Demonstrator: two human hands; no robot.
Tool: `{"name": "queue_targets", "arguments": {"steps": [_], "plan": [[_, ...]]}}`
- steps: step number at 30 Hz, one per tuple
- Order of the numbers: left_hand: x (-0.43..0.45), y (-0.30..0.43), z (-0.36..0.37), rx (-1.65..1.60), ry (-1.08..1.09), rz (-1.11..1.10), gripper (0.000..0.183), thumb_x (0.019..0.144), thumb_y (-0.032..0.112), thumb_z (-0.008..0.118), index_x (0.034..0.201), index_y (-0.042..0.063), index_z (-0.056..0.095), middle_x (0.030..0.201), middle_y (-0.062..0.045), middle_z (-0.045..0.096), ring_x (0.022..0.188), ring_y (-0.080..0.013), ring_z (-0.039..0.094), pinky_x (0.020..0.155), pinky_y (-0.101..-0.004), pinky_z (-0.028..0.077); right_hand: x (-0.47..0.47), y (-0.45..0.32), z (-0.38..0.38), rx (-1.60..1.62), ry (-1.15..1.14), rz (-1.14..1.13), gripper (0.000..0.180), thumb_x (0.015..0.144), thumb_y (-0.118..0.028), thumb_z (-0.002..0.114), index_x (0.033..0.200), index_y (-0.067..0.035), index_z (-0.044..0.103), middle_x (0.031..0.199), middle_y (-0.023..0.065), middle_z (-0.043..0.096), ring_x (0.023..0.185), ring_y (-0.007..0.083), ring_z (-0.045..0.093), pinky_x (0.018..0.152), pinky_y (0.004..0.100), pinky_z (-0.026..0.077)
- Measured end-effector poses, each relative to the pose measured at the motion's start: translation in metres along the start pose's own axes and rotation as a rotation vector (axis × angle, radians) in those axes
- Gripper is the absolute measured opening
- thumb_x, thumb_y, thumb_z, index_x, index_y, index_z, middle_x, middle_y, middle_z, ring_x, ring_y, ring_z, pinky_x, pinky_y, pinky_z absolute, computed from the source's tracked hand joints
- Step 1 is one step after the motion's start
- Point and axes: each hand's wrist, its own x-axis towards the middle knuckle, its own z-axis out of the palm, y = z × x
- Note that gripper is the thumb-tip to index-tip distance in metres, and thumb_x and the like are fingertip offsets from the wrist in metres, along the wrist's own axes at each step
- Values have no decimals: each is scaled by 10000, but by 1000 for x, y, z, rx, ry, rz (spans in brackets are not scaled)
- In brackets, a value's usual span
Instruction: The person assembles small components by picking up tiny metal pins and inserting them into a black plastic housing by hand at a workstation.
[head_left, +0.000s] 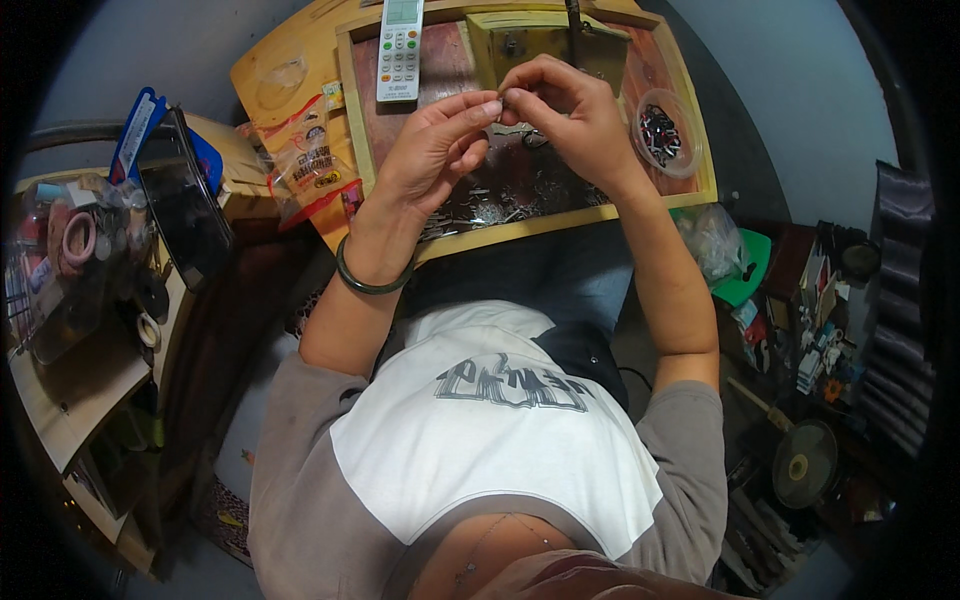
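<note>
Above a shallow wooden-framed tray (517, 231), my left hand (442, 142) and my right hand (574, 112) meet at the fingertips. Thumb and forefinger of each pinch a tiny dark part (502, 98), mostly hidden by the fingers and too small to identify. Below them, many loose small metal pieces (510, 210) are scattered along the tray's near side. A dark ring-shaped piece (534, 139) lies beneath my right hand. To the right of that hand, a round clear plastic tub (694, 154) holds small black, silver and red parts (660, 135).
A white remote control (399, 64) lies at the tray's upper left, near a yellowish box-like piece (551, 56). Left of the tray is a printed plastic packet (311, 161). A smartphone (184, 202) leans at far left. A green plastic item (746, 270) sits at right.
</note>
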Motion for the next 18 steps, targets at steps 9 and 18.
{"name": "queue_targets", "arguments": {"steps": [9,18], "plan": [[-2,-1,2,40,30,49,206,989,141,683,1138,0,663,947,-76,705,598,-77,566,504,-166,410,-1,3,-3,-423,0,-336,132,906,-17,664,1036,-35,662,922,105,642,854,250,697,707,316,550],[-1,-3,4,82,61,92,157,987,115,667,1089,-4,662,873,-39,662,609,-69,530,554,-192,425,-2,-2,0,-641,48,-466,110,881,-67,699,985,-98,680,898,59,660,778,304,685,665,372,543]]}}
